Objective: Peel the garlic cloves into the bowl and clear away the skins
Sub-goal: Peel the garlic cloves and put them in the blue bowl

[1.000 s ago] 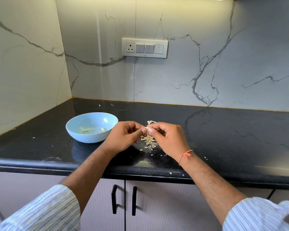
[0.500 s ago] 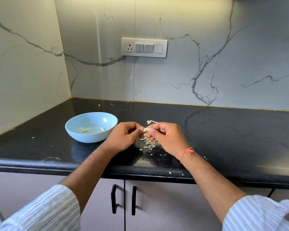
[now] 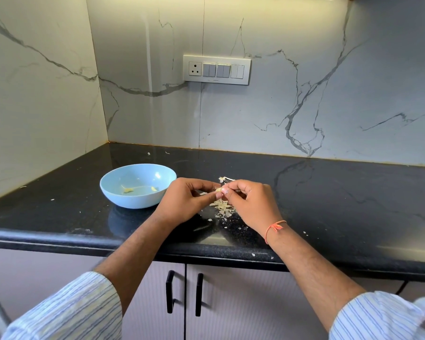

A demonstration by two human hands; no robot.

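A black table (image 3: 329, 197) runs to marble walls (image 3: 304, 94) at the back and left, meeting in a corner; its front edge lies just under the wrists. Wide bare room spreads to the right. A blue bowl (image 3: 138, 185) stands just left of the left hand (image 3: 184, 202), two peeled pieces inside. Skins (image 3: 221, 207) lie heaped below the hands, stray flakes around. The right hand (image 3: 250, 204) meets the left above the heap; both grips are pinched together on one clove (image 3: 218, 190).
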